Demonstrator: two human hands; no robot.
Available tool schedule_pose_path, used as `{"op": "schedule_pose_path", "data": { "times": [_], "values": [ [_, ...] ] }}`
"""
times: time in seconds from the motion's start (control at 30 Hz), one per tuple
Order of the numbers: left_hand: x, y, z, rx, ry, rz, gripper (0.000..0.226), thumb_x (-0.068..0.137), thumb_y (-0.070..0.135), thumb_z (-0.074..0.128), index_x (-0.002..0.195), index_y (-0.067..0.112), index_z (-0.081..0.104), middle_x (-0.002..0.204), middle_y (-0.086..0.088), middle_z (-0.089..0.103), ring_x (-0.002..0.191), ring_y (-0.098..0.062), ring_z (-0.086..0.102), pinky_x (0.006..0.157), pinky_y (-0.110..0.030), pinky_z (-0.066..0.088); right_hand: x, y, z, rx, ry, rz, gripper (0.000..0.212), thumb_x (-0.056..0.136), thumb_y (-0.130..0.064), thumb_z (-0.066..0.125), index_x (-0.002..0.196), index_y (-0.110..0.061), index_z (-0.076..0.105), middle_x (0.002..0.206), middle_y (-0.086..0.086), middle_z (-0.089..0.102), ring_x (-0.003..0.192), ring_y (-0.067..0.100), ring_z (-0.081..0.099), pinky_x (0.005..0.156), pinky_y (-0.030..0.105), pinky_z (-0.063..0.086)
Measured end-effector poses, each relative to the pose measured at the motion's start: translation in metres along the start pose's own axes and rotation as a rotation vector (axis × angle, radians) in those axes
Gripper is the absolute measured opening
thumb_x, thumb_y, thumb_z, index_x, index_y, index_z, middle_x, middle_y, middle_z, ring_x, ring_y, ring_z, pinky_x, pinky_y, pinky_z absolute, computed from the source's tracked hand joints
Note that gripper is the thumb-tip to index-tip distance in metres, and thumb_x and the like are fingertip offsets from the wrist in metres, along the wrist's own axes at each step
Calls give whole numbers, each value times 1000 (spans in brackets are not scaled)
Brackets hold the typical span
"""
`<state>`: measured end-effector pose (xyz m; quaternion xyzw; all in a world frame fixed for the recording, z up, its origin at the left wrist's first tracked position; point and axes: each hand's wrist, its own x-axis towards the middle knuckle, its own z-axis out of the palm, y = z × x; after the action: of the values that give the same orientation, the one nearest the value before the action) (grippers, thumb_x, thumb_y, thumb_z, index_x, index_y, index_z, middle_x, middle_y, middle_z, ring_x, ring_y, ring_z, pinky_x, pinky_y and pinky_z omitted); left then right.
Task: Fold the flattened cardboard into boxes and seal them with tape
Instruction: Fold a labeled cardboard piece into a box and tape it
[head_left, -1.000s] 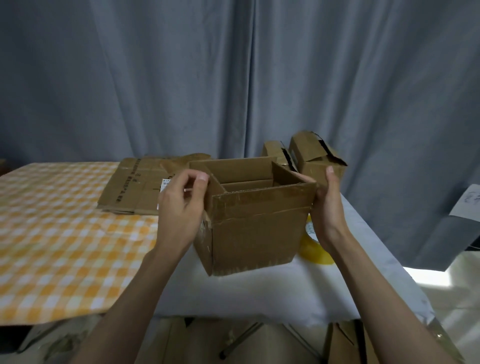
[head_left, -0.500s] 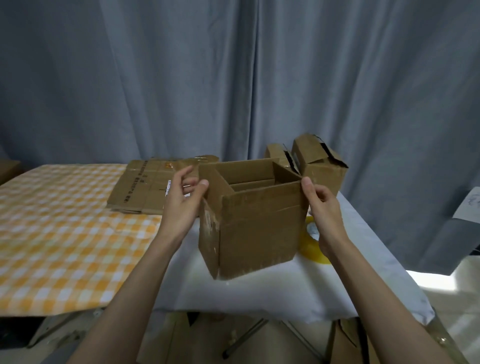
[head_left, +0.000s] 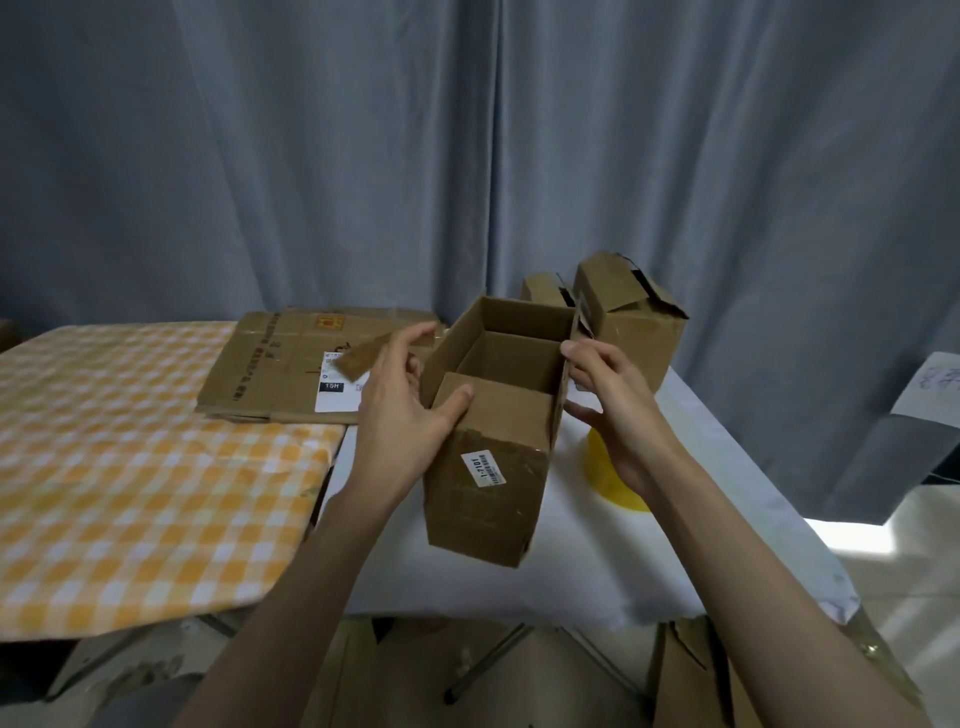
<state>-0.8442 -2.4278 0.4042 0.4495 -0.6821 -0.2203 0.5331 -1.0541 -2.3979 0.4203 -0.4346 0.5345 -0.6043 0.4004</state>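
A brown cardboard box (head_left: 493, 493) with its top open is held over the white table (head_left: 571, 561), one end with a white barcode label turned towards me. My left hand (head_left: 400, 415) grips its left wall, thumb pressing the near short flap inward. My right hand (head_left: 608, 400) pinches the upright right flap. A stack of flattened cardboard (head_left: 280, 364) lies behind my left hand. A yellow tape roll (head_left: 608, 478) sits on the table, partly hidden by my right wrist.
Two folded boxes (head_left: 634, 322) stand at the back right against the grey curtain. An orange checked cloth (head_left: 130, 467) covers the left table. More cardboard (head_left: 685, 675) stands on the floor at the lower right.
The box has been turned so its narrow labelled end faces me. My left thumb now pushes the near flap in, and my right hand has shifted onto the right flap.
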Motion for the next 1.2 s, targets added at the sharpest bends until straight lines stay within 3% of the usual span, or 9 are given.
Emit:
{"op": "schedule_pose_path", "data": {
  "times": [0.13,0.37,0.5,0.6,0.7,0.8,0.93,1.1,1.2],
  "values": [
    [2,3,0,76,-23,11,71,73,24,84,132,35,46,129,8,51,116,-12,54,99,-43,49,-2,-6,-3,13,1,46,35,89,-40,68,120,-24,63,114,-2,71,109,10,64,82,31,55],
    [12,20,-12,391,-79,174,82,68,28,87,138,22,45,138,1,30,127,-16,38,105,-31,39,-1,-5,-2,37,39,31,32,94,-34,57,119,-16,64,108,6,74,101,14,69,66,24,52],
    [32,44,-20,700,-302,281,99,67,36,86,150,24,33,153,2,26,140,-21,31,113,-37,35,-2,-5,-5,19,64,8,30,95,-31,54,113,-13,68,101,3,75,90,11,69,58,19,51],
    [61,64,-4,843,-589,233,119,67,34,88,158,26,11,162,7,14,144,-22,28,111,-40,40,-1,-5,-4,-9,101,-15,26,96,-34,55,106,-16,70,97,0,75,92,10,69,59,18,52],
    [98,72,20,909,-832,127,132,68,33,88,157,24,-8,166,4,-10,153,-22,1,122,-43,15,-1,-7,-5,-31,119,-23,25,96,-36,55,104,-18,71,98,1,74,94,11,68,63,21,52],
    [119,65,38,1011,-936,118,133,70,41,85,156,19,-14,165,-2,-15,152,-21,-12,122,-42,-4,-3,-6,-9,-39,98,-41,27,97,-34,52,106,-17,72,97,1,74,93,11,69,61,17,51],
    [110,59,37,1050,-911,189,108,79,52,73,159,22,6,166,-3,8,152,-20,-9,122,-44,-10,-2,-4,-13,-34,117,-59,22,96,-31,53,104,-20,71,99,2,73,96,11,67,62,16,51],
    [83,52,25,1228,-840,349,63,94,52,51,151,29,37,159,-9,31,153,-22,-9,123,-48,-6,4,0,-7,-177,101,-182,24,99,-39,53,122,-35,59,110,-23,61,106,-3,57,87,21,47],
    [85,51,24,1301,-916,282,52,97,51,44,143,27,51,159,-12,31,153,-24,-4,123,-48,1,5,5,5,-323,1,-231,38,102,-50,41,134,-34,55,130,-16,59,121,2,52,103,29,40]
  ]
}}
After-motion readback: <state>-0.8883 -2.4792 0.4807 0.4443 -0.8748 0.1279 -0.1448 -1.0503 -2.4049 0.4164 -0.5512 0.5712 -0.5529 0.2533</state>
